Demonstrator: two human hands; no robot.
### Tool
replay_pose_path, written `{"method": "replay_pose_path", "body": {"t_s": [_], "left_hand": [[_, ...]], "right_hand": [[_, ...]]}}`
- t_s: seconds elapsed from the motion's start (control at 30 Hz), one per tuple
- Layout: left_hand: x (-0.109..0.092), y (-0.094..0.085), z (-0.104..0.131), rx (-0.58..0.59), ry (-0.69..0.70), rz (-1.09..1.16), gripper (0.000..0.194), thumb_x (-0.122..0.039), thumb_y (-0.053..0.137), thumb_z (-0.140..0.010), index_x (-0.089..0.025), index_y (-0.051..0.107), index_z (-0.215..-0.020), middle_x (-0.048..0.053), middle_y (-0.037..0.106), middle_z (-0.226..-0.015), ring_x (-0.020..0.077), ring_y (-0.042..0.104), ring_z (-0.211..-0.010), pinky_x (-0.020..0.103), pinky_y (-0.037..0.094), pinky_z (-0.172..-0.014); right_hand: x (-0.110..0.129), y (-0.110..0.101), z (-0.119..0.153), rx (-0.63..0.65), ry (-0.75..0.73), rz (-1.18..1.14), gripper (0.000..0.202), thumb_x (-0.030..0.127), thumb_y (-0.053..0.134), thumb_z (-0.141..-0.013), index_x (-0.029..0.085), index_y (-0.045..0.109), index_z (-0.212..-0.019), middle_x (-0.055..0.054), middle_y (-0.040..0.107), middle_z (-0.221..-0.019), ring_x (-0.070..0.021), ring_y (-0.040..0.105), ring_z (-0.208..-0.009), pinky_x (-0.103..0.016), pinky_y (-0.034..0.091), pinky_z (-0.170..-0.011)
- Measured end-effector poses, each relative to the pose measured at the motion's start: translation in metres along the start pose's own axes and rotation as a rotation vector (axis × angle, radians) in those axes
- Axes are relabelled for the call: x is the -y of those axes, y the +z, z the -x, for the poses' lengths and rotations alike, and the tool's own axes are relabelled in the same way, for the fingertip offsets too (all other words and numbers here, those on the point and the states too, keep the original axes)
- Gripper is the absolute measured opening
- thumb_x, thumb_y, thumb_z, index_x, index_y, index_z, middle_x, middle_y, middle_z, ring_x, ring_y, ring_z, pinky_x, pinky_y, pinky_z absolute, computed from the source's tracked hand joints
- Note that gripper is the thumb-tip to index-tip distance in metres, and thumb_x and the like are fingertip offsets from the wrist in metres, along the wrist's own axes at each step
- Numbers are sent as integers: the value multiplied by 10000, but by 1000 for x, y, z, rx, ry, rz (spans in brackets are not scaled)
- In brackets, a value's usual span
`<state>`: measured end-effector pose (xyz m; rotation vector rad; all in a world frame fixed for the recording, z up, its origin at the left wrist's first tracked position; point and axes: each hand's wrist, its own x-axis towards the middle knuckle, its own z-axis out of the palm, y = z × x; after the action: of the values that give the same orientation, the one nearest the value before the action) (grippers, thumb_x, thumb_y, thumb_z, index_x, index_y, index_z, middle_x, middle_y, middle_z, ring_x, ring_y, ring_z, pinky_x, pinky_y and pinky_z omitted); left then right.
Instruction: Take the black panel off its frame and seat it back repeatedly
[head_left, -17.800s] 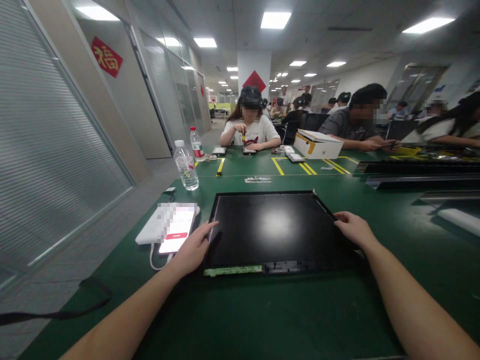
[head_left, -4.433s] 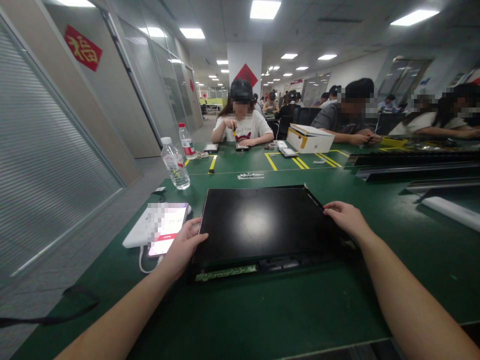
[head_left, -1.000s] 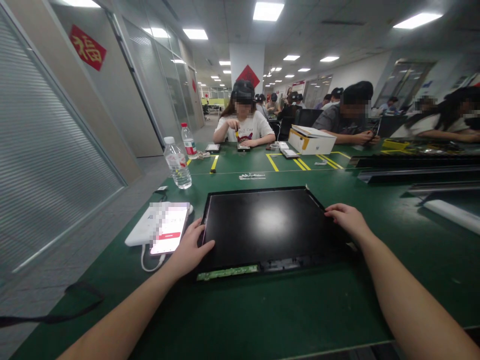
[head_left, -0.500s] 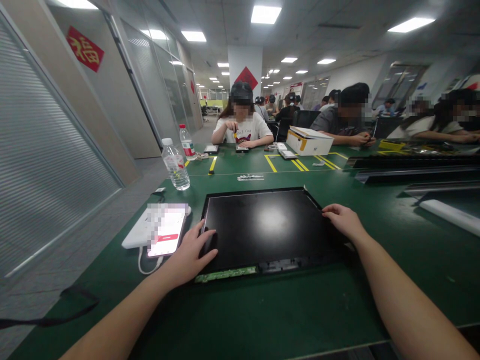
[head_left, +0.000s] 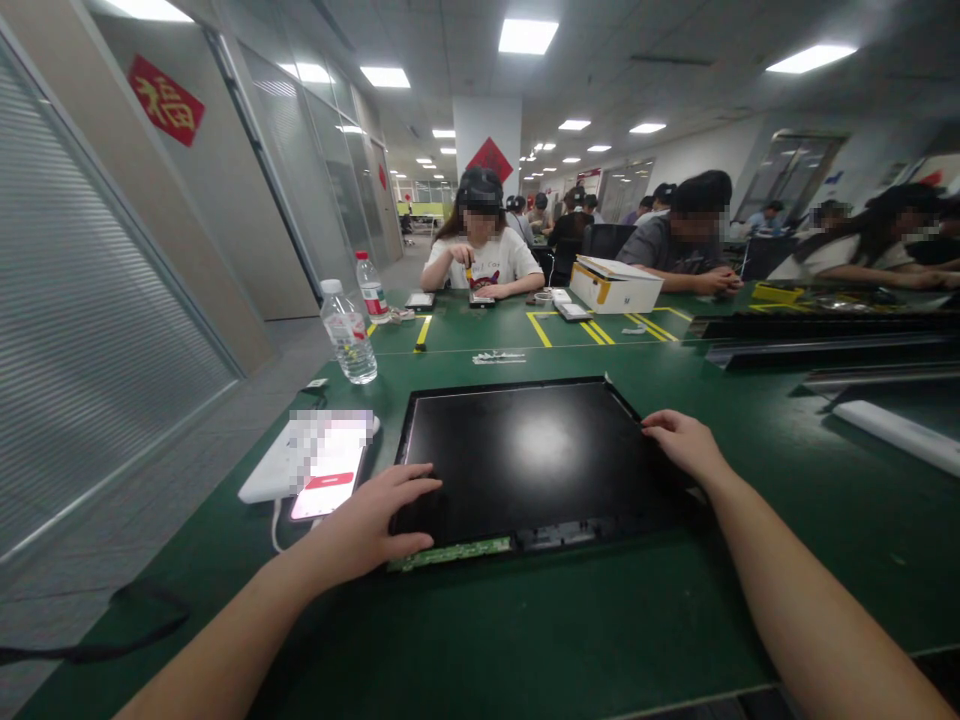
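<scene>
— What lies at the centre of the frame?
— A flat black panel (head_left: 536, 455), glossy, reflecting a ceiling light. It lies face up, its long edges running left to right.
— Any detail along its edges?
— A thin dark frame rims it. Along the near edge, lower centre, a narrow green circuit strip (head_left: 450, 553) shows at the left, with dark fittings beside it.

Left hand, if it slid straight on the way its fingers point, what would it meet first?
The left hand points right along the black display panel; its fingers already rest on the panel's near left corner. Going on, it would likely just cross bare glass toward the right hand.
</scene>
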<state>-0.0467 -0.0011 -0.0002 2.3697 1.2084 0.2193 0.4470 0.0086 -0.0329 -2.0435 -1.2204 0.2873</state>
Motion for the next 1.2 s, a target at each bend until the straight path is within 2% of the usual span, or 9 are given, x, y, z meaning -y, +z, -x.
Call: {"method": "replay_pose_path", "body": {"t_s": [0.27, 0.43, 0.67, 1.0, 1.2], "left_hand": [[0, -5, -1, 33, 29, -47, 615, -352, 771, -857, -287, 648, -1456, 114, 509, -1631, 365, 472, -1486, 550, 405, -1202], [9, -6, 0, 66, 49, -24, 593, -348, 751, -875, -326, 646, -1459, 91, 514, -1629, 353, 505, -1463, 534, 428, -1190], [18, -2, 2, 54, 121, -18, 553, -307, 736, -898, -371, 652, -1441, 75, 494, -1643, 348, 510, -1463, 530, 461, -1167], [17, -1, 3, 79, 196, -31, 512, -208, 680, -930, -366, 653, -1416, 72, 442, -1673, 334, 491, -1481, 527, 463, -1169], [13, -3, 4, 103, 199, -43, 400, -201, 650, -947, -331, 695, -1323, 75, 427, -1681, 344, 483, -1486, 525, 474, -1156]], "right_hand": [[-2, 1, -1, -4, -16, -2, 111, 263, 646, -722, 255, 750, -763, -41, 774, -845, -235, 685, -864, -369, 533, -852], [-2, 1, -1, 2, -12, 0, 117, 253, 653, -732, 241, 760, -776, -54, 774, -866, -232, 689, -873, -362, 528, -866], [-1, 0, 0, 1, -5, 6, 119, 250, 649, -743, 238, 760, -782, -56, 773, -876, -230, 690, -883, -359, 525, -869], [-1, 1, 0, -6, -10, 21, 107, 250, 647, -725, 251, 747, -764, -41, 772, -849, -228, 686, -868, -363, 527, -855], [-2, 1, 0, 0, -9, 21, 116, 254, 639, -733, 249, 748, -772, -49, 770, -862, -233, 688, -879, -370, 533, -861]]}}
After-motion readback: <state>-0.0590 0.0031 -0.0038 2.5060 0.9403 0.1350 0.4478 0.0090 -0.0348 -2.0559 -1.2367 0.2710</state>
